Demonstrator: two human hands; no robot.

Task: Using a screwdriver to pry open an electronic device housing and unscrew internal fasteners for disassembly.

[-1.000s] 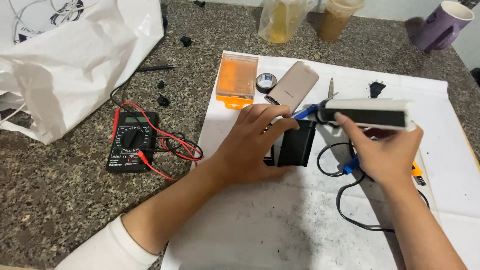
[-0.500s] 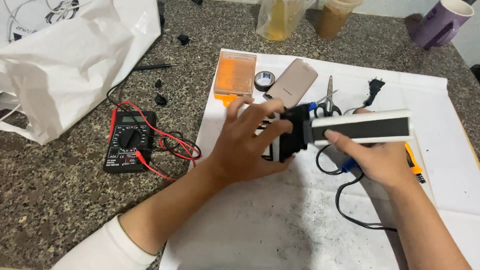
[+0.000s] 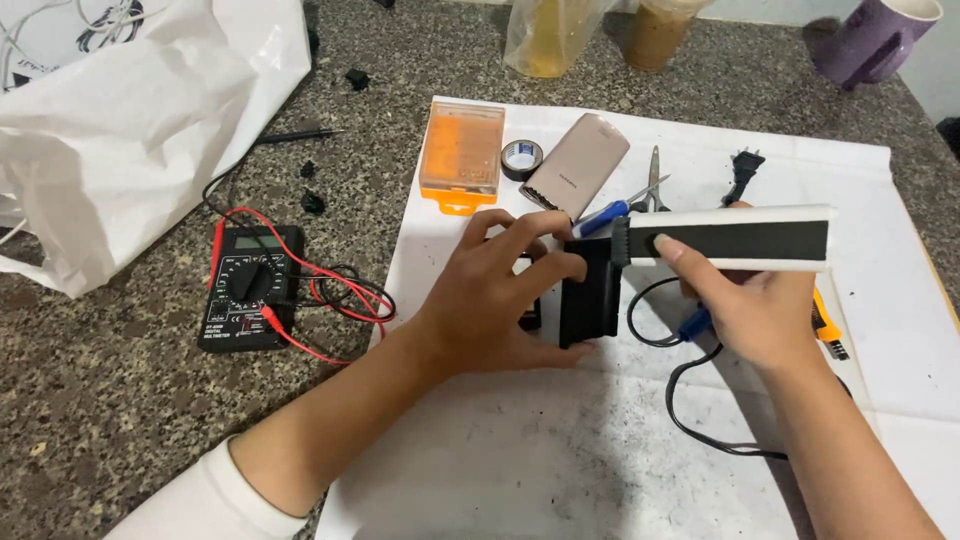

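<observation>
Your left hand [image 3: 500,300] lay curled over one black box-shaped part [image 3: 590,295] near the middle of the white paper sheet [image 3: 480,470], fingers bent around its left and near sides and holding it down. Your right hand [image 3: 750,310] was closed around one long white bar with a black face [image 3: 730,240], lying level, with its left end touching the far right corner of the black part; the forefinger rested along the bar's black face.

One black cable [image 3: 690,400] looped across the paper near your right hand, and one black two-pin plug [image 3: 742,165] lay farther off, above the bar. I could not tell whether they belonged to one cord.

At the far side of the sheet you had one orange plastic case [image 3: 462,155], one roll of black tape [image 3: 522,158], one beige phone-like device [image 3: 578,165], one pair of scissors [image 3: 654,180] and one blue-handled tool [image 3: 600,218], its handle partly hidden behind the black part. One orange-and-yellow tool [image 3: 826,320] showed just to the right of your right hand.

Left of the paper, on the speckled stone counter [image 3: 120,420], sat one black multimeter [image 3: 245,285] with its red and black leads [image 3: 335,290] tangled beside it. One white plastic bag [image 3: 130,110] filled the far left corner. Along the far edge stood two drinks in clear bags [image 3: 600,35] and one purple mug [image 3: 870,40].
</observation>
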